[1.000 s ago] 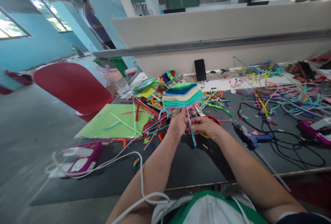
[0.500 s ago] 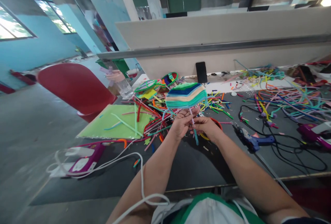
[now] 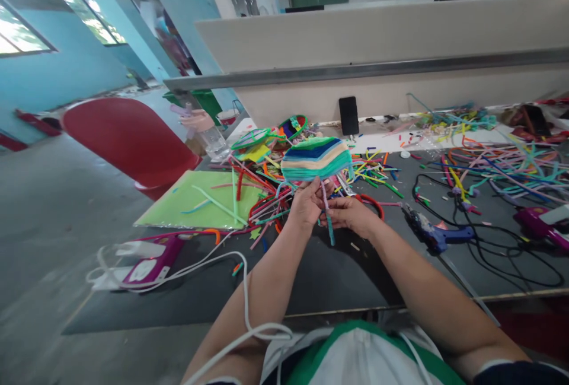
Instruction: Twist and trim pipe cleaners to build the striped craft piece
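A round striped piece of pipe cleaners (image 3: 316, 159), in green, blue, cream and teal bands, is held up over the table. Below it hangs a stem (image 3: 328, 213), lilac above and teal at its lower end. My left hand (image 3: 308, 202) grips the striped piece at its lower edge, beside the top of the stem. The fingers of my right hand (image 3: 349, 216) are closed on the stem lower down. Behind the striped piece lie loose pipe cleaners and a green-rimmed round piece (image 3: 253, 138).
On the right lie a blue glue gun (image 3: 440, 236), black cables (image 3: 493, 254) and many pipe cleaners (image 3: 511, 165). A phone (image 3: 349, 115) leans at the back. Leftward are a green sheet (image 3: 178, 207), a bottle (image 3: 208, 136), a purple power strip (image 3: 153, 263) and a red chair (image 3: 128, 142).
The camera view has shifted slightly. Both hands and the striped piece have moved a little to the left, with the stem still between my right fingers.
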Demonstrator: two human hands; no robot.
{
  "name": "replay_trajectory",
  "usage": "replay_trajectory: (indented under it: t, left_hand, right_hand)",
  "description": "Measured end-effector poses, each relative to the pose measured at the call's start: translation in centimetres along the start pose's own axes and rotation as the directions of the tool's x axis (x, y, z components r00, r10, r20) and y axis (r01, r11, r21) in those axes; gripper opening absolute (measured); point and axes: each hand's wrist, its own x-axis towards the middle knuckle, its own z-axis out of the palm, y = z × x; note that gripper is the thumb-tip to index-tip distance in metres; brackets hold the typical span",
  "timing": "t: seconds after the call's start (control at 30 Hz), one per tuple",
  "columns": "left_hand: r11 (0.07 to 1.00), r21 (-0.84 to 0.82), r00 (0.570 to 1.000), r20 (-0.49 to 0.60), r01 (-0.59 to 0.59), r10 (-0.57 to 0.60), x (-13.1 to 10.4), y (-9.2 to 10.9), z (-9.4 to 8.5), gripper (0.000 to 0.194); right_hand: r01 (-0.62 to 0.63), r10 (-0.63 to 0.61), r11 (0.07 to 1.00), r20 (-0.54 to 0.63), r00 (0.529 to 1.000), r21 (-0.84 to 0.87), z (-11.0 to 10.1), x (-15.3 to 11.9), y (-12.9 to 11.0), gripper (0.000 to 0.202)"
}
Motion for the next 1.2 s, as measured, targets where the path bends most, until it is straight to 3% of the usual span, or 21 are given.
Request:
replay_trajectory:
  t: [0.13,0.27,0.53,0.8,1.2]
  left_hand:
    - [0.997,-0.070,0.998,-0.050,-0.041,0.037,0.6,0.6,-0.5,0.012]
    - [0.990,-0.109,0.991,-0.110,-0.085,0.073,1.2,1.0,-0.8,0.014]
    - [0.992,-0.058,0.993,-0.054,-0.108,0.105,1.0,1.0,-0.7,0.008]
    - [0.995,0.002,0.995,0.010,-0.103,0.103,0.6,1.0,-0.5,0.014]
    - [0.999,0.017,0.995,-0.090,-0.044,0.045,0.2,1.0,-0.4,0.023]
  right_hand:
    - [-0.012,0.007,0.996,0.062,0.998,0.088,-0.2,-0.2,-0.2,0.035]
    - [-0.064,0.063,0.997,0.038,0.997,0.034,-0.1,-0.2,-0.1,0.031]
    - [-0.083,0.091,0.979,0.039,0.995,-0.188,0.3,-0.3,0.1,0.034]
    - [-0.093,0.098,0.978,0.019,0.995,-0.188,0.3,-0.1,0.4,0.035]
    - [-0.093,0.105,0.981,0.062,0.993,-0.172,0.4,-0.2,0.4,0.037]
